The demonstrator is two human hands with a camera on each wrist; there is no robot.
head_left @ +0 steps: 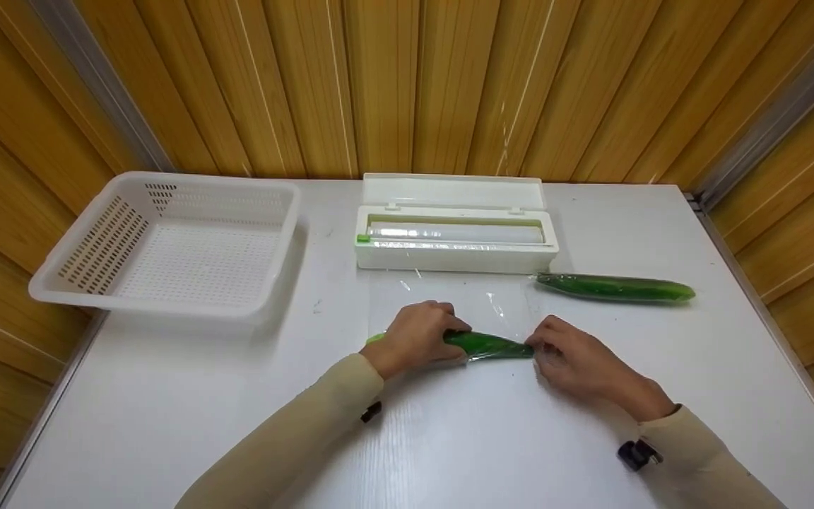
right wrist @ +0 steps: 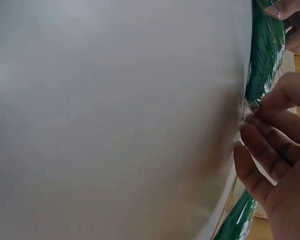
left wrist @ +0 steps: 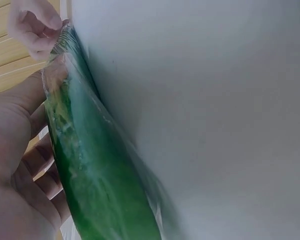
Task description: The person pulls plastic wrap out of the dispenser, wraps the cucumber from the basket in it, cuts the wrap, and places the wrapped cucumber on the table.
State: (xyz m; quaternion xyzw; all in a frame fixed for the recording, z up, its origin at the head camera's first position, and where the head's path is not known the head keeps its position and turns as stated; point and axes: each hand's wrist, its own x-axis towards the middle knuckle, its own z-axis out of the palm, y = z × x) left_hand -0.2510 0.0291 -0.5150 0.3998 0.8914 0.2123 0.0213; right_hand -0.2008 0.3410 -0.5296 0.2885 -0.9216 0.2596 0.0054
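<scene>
A green cucumber [head_left: 488, 346] lies crosswise before me, with clear plastic wrap [left wrist: 107, 125] round it. My left hand [head_left: 417, 334] holds it near its middle, fingers on the far side, and hides part of it. At its right tip, my right hand [head_left: 573, 360] pinches the gathered film between thumb and fingertips, as the right wrist view shows close up. More film stretches flat from the cucumber back to a white dispenser box [head_left: 456, 259], whose lid stands up behind a roll of wrap [head_left: 456, 232].
Right of the dispenser lies a second wrapped cucumber [head_left: 615, 288]. A white perforated basket [head_left: 266, 300] stands at the left on the white table [head_left: 237, 410]. Wood-patterned walls [head_left: 449, 85] close off the back and sides.
</scene>
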